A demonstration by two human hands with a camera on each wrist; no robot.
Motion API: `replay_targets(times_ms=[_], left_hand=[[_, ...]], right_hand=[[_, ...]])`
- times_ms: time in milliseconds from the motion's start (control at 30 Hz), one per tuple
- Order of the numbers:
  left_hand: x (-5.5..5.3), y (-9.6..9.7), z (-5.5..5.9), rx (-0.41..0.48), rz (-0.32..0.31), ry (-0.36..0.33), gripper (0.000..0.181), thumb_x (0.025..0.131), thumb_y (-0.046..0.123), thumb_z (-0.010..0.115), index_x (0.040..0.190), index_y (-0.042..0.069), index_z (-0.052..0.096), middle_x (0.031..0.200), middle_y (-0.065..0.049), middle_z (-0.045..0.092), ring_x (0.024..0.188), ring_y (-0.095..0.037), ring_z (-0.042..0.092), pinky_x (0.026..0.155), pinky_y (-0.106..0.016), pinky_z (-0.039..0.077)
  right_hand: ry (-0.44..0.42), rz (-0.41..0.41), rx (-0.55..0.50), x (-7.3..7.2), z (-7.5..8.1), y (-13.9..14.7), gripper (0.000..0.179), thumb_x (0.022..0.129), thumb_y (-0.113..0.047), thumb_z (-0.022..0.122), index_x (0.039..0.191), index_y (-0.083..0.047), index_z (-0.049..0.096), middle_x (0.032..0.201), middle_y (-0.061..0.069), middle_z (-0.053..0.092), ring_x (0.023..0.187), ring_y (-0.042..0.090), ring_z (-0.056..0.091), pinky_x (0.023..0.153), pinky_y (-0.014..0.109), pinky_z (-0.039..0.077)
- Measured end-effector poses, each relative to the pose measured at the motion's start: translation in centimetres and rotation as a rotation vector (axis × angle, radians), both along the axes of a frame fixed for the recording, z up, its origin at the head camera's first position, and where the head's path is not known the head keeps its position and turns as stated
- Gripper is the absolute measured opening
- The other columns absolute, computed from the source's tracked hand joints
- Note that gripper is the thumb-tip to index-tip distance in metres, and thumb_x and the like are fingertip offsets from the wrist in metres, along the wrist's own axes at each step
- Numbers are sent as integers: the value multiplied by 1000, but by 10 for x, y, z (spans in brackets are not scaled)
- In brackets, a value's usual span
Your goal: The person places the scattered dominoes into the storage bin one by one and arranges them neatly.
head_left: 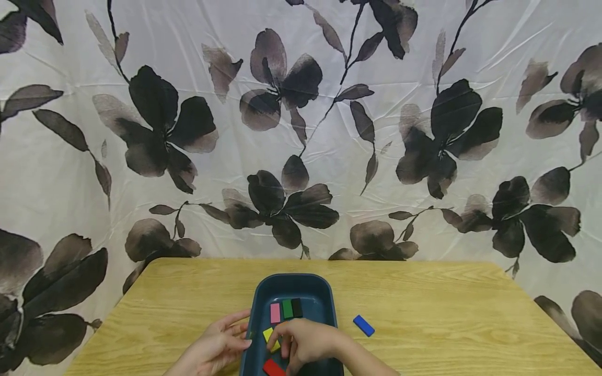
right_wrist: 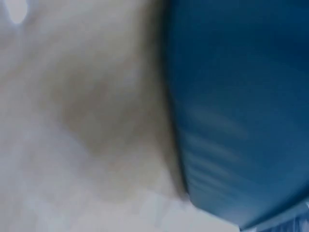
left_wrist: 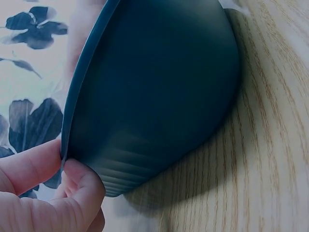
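A dark blue plastic bin [head_left: 293, 277] stands on the wooden table. My left hand [head_left: 221, 344] holds its left side; in the left wrist view the thumb and a finger pinch the rim [left_wrist: 67, 113]. Inside lie a pink block [head_left: 275, 313], a green block [head_left: 287, 308] and a black block [head_left: 297, 307] side by side, with a yellow block [head_left: 268, 334] and a red block [head_left: 274, 367] nearer me. My right hand [head_left: 308, 342] reaches into the bin, bent fingers spread and pointing down. Its index finger overlaps the yellow block. The right wrist view shows the bin's outer wall [right_wrist: 241, 96], blurred.
A blue block [head_left: 364, 325] lies on the table [head_left: 423, 308] to the right of the bin, near my right forearm. Behind the table's far edge hangs a white cloth [head_left: 357, 219] with dark flowers.
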State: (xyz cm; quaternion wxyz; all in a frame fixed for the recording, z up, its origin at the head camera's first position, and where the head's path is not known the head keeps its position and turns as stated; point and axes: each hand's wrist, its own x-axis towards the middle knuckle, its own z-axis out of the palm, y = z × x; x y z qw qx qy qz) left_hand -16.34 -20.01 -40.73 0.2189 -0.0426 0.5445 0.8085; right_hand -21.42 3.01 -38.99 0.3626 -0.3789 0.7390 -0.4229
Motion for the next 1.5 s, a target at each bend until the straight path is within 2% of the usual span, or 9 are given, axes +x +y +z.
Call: replay_targets(times_ms=[200, 433, 667, 867, 1100, 1267, 1500], left_hand=[[0, -1, -1, 4, 12, -17, 74, 83, -18, 52, 144, -6, 12, 111, -13, 48, 95, -20, 50, 80, -28, 49], [0, 0, 1, 12, 12, -33, 75, 82, -18, 52, 145, -5, 13, 110, -12, 49, 94, -19, 51, 80, -28, 49], [0, 1, 5, 24, 24, -42, 78, 81, -19, 54, 145, -5, 12, 112, -12, 52, 96, -20, 53, 84, -30, 49], [1, 1, 4, 32, 24, -27, 77, 80, -20, 53, 144, -6, 13, 110, -11, 52, 94, -19, 54, 82, -29, 49], [2, 1, 3, 31, 23, -41, 76, 81, -19, 53, 144, -5, 14, 110, -12, 51, 95, -19, 53, 82, -29, 49], [2, 1, 2, 29, 21, -42, 75, 82, -19, 52, 144, -5, 14, 110, -12, 51, 94, -20, 52, 82, -29, 49], [2, 0, 2, 25, 22, -29, 74, 81, -19, 53, 144, -5, 16, 109, -12, 51, 94, -19, 52, 81, -28, 49]], right_hand=[[-47, -19, -89, -11, 25, 24, 46, 73, 14, 66, 117, 3, 55, 82, 3, 53, 64, 11, 57, 63, 20, 48], [-18, -58, -133, -27, 46, 58, 48, 76, 10, 65, 122, 0, 54, 88, 7, 53, 71, 14, 58, 68, 26, 51], [51, -126, -126, -36, 56, 93, 49, 76, 8, 66, 123, 1, 52, 94, 17, 53, 78, 23, 61, 69, 33, 53], [69, -154, -107, -46, 45, 123, 52, 74, 10, 63, 124, 3, 50, 95, 16, 51, 78, 26, 62, 67, 33, 53], [50, -168, -70, -54, 22, 151, 54, 72, 10, 62, 124, 5, 48, 95, 16, 51, 79, 24, 59, 68, 31, 52], [23, -190, -68, -58, 7, 161, 57, 71, 12, 62, 125, 12, 44, 94, 15, 51, 77, 23, 60, 66, 28, 51], [6, -214, -55, -60, -9, 165, 56, 69, 17, 65, 122, 12, 46, 89, 12, 51, 73, 23, 57, 66, 26, 50]])
